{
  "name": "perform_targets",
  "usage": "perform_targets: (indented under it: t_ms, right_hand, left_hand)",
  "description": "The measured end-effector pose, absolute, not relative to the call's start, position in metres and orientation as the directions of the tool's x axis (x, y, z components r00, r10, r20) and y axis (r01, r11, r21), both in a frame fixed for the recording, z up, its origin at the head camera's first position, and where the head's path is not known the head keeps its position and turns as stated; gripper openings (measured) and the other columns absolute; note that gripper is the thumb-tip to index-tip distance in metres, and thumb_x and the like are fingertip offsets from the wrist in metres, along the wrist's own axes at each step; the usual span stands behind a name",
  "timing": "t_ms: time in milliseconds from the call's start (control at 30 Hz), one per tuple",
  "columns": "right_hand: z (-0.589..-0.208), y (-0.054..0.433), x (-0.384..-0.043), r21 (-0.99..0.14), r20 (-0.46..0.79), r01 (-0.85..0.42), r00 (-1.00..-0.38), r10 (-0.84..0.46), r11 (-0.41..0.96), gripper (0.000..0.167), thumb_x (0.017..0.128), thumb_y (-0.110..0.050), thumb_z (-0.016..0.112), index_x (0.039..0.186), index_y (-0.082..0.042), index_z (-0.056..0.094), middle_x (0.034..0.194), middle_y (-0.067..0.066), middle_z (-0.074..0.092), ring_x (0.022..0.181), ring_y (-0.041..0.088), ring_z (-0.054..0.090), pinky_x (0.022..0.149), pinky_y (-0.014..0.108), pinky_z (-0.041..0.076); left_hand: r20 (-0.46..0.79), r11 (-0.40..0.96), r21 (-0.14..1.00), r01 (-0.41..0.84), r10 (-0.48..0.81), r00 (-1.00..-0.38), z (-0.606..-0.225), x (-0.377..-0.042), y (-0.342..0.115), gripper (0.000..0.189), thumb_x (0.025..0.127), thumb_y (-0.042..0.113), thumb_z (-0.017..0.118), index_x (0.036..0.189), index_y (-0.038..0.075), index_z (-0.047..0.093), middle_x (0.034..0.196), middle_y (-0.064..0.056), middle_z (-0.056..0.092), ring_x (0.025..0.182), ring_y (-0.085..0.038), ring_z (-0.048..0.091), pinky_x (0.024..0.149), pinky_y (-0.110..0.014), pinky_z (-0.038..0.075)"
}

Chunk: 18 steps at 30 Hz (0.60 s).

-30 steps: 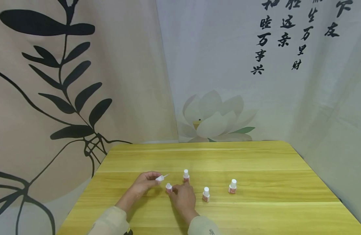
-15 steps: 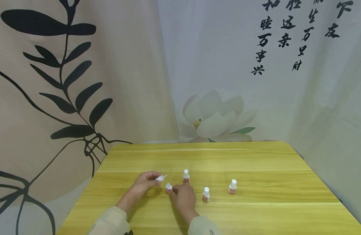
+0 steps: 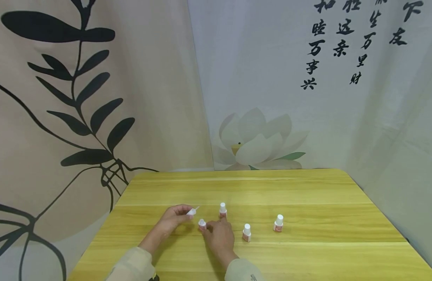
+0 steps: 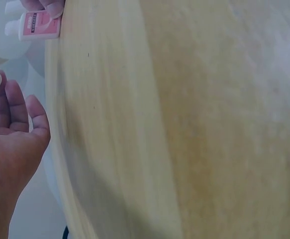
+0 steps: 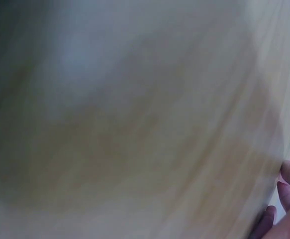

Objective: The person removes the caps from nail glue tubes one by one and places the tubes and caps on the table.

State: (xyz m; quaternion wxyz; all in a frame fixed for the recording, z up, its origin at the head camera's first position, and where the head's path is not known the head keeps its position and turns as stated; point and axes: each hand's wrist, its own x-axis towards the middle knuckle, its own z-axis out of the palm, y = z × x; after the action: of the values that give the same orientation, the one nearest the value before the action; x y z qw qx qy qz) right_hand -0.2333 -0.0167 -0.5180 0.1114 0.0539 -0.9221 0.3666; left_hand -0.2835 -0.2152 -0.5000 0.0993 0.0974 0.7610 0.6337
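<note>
Starting with the left hand, we record: thumb and fingertips pinched on one white cap, other fingers parted. Right hand: fingers gripping the lower right side of one pink-labelled bottle, upright on the wooden table, apparently uncapped. We note the cap lies left of and beyond the bottle, near but apart; its thin applicator points to the head view's upper right, off the bottle's vertical axis. Also upright: rear bottle, middle bottle and rightmost bottle, all capped.
</note>
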Motion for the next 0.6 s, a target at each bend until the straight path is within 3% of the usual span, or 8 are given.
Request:
perform_targets:
  t_ms: [200,600]
  right_hand:
    - [-0.5182,-0.0160,-0.2327,-0.664,0.255,-0.193,-0.967,-0.024,0.723,0.015,0.082,-0.036,0.079,0.084,-0.021,0.079,0.087,0.004,0.062,0.078,0.020,0.052,0.067,0.038,0.044]
    - [-0.5176,-0.0161,-0.2319,-0.666,0.256,-0.196,-0.966,-0.026,0.720,0.014,0.082,-0.035,0.079,0.083,-0.021,0.079,0.089,0.005,0.064,0.081,0.022,0.055,0.071,0.042,0.046]
  left_hand:
    - [-0.030,0.167,0.986,0.017,0.274,-0.961,-0.5006,-0.2836,-0.2145,0.029,0.089,0.011,0.072,0.113,-0.002,0.064,0.114,-0.019,0.063,0.105,-0.023,0.058,0.094,-0.039,0.045]
    - [-0.027,0.168,0.986,0.020,0.268,-0.963,-0.4998,-0.2834,-0.2135,0.034,0.090,0.013,0.071,0.119,-0.003,0.062,0.117,-0.017,0.063,0.106,-0.023,0.057,0.093,-0.037,0.047]
